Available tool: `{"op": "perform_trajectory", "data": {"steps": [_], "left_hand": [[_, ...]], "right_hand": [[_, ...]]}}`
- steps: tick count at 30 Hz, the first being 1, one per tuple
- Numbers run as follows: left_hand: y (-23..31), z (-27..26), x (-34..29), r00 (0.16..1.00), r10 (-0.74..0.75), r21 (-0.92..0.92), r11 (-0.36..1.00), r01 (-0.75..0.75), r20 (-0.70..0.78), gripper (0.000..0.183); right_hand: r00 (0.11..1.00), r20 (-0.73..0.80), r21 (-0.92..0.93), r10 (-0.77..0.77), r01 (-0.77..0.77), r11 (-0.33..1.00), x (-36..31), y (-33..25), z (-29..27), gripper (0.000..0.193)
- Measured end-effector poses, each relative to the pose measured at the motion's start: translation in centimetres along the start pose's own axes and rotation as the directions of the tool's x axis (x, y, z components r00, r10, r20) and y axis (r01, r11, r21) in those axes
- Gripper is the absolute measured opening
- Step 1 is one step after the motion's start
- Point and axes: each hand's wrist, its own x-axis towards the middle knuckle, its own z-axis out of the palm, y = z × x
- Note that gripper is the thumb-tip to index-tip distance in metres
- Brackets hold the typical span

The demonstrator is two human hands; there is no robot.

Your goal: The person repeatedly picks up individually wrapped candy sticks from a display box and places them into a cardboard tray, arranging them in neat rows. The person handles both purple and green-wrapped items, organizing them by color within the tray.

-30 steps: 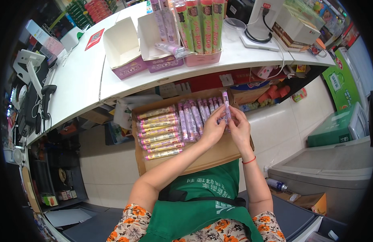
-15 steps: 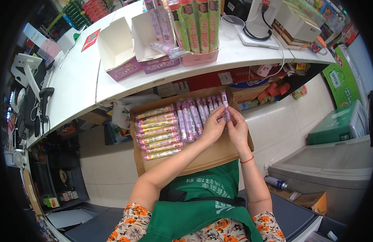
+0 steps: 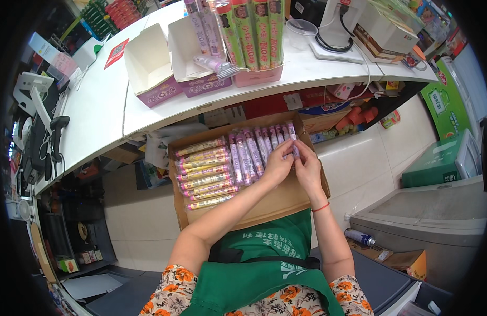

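A brown cardboard box point(image 3: 264, 208) rests on my lap, filled with long purple and pink candy packs point(image 3: 206, 171). My left hand point(image 3: 278, 166) and my right hand point(image 3: 308, 168) meet over the box's right side. Both hold one purple pack point(image 3: 293, 141) at the right end of the upright row, fingers closed around its lower part. The other upright purple packs point(image 3: 251, 152) stand just left of my hands. A stack of packs lies sideways at the box's left.
A white curved counter point(image 3: 101, 105) runs above the box, bearing two open purple-and-white display boxes point(image 3: 169, 63), hanging green and purple packs point(image 3: 251, 31) and a white device with cables point(image 3: 338, 31). A green box point(image 3: 438, 163) and a grey lidded unit point(image 3: 428, 216) stand right.
My hands stay on the same purple pack at the row's right end; they have shifted only slightly. The view has tilted a little.
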Motion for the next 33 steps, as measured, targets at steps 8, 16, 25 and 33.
{"op": "perform_trajectory", "data": {"steps": [8,16,25,33], "left_hand": [[0.0,0.0,0.1,1.0,-0.013,0.018,1.0,0.013,-0.003,0.058],[0.4,0.0,0.2,0.996,-0.092,0.018,0.996,0.092,-0.002,0.059],[0.9,0.1,-0.1,0.995,-0.1,-0.007,0.995,0.1,0.031,0.062],[0.9,0.0,-0.2,0.996,-0.072,-0.02,0.997,0.073,0.044,0.061]], "right_hand": [[0.999,0.041,-0.055,0.034,-0.032,0.998,0.2,-0.4,-0.2,0.048],[0.999,0.053,-0.113,0.009,-0.003,0.994,0.2,-0.4,-0.1,0.049],[0.993,0.099,-0.045,0.059,-0.055,0.998,0.3,0.0,0.1,0.049],[0.997,0.057,-0.141,-0.057,0.065,0.988,0.0,-0.1,0.1,0.05]]}}
